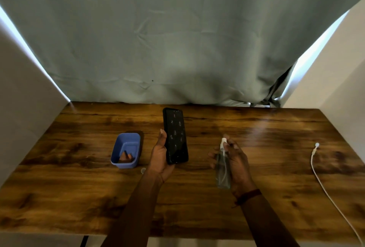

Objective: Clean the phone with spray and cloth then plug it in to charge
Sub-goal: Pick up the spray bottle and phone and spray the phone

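Note:
My left hand (161, 158) holds a black phone (175, 135) upright above the table, thumb along its left edge; droplets speckle the dark screen. To its right my right hand (236, 163) grips a clear spray bottle (223, 166) with a white nozzle turned toward the phone, a finger on top of the nozzle. A white charging cable (324, 187) lies on the table at the right, its plug end pointing away from me. A brown cloth (125, 157) sits folded inside a blue container (126, 150) left of the phone.
The wooden table (79, 187) has white walls at both sides and a grey-green curtain (177, 39) behind it. A small clear cap (143, 170) lies by the blue container. The table's front edge runs just below my forearms.

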